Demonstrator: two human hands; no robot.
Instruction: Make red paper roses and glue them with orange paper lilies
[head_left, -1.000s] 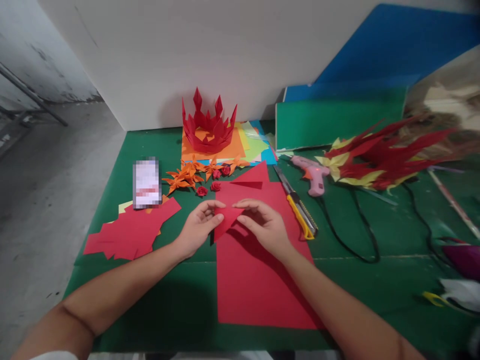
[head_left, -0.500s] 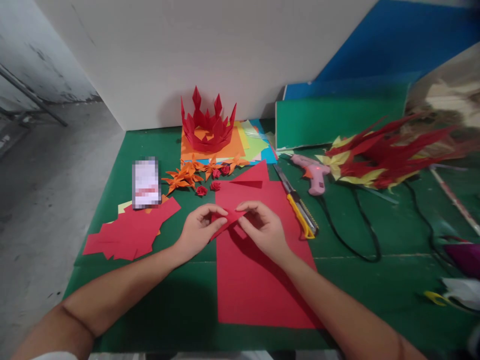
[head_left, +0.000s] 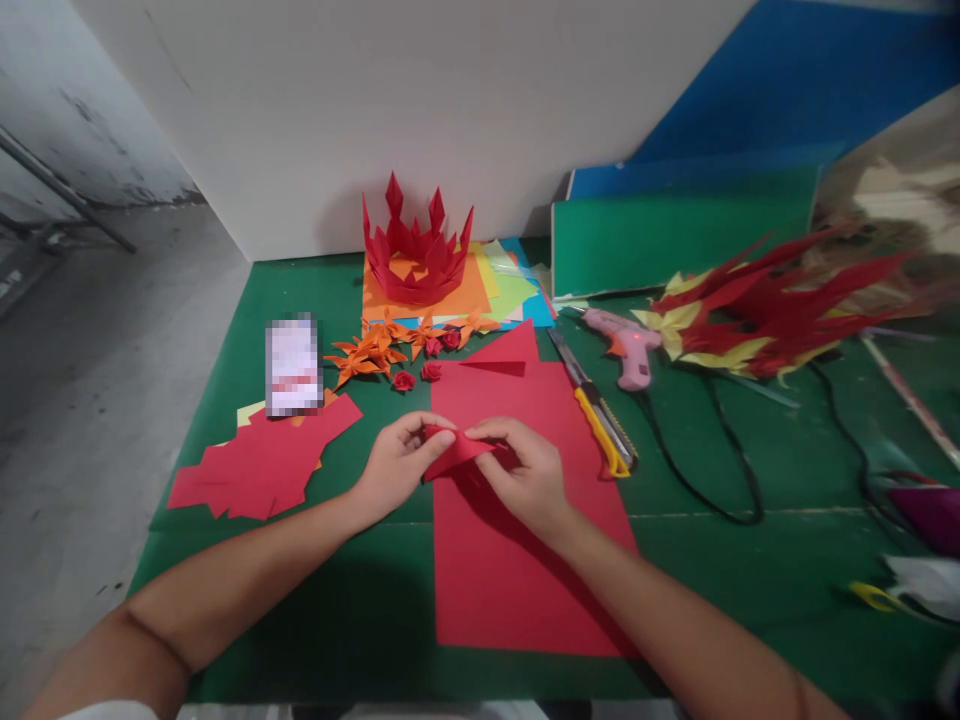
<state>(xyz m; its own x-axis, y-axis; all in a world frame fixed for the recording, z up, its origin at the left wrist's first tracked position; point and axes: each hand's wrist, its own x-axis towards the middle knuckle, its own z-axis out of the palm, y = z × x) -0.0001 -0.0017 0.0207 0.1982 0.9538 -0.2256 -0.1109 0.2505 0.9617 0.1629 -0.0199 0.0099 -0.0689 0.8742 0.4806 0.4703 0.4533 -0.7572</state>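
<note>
A small folded piece of red paper (head_left: 459, 455) is pinched between both hands, above a large red sheet (head_left: 517, 570). My left hand (head_left: 403, 465) grips its left end, thumb on top. On the right side, my right hand (head_left: 525, 470) pinches the paper between thumb and forefinger. Another folded red paper piece (head_left: 506, 352) lies at the top of the large sheet. Just beyond my hands are small red paper roses (head_left: 403, 381) and orange paper flowers (head_left: 367, 355).
Cut red papers (head_left: 255, 465) and a phone (head_left: 294, 365) lie left. A red paper crown (head_left: 416, 255) stands at the back. To the right are a yellow utility knife (head_left: 600, 430), a pink glue gun (head_left: 630, 345) with its cord, and a red-and-yellow paper piece (head_left: 765, 310).
My right hand has shifted slightly left along the folded red paper, and the paper's angle has changed a little. Both hands still hold it.
</note>
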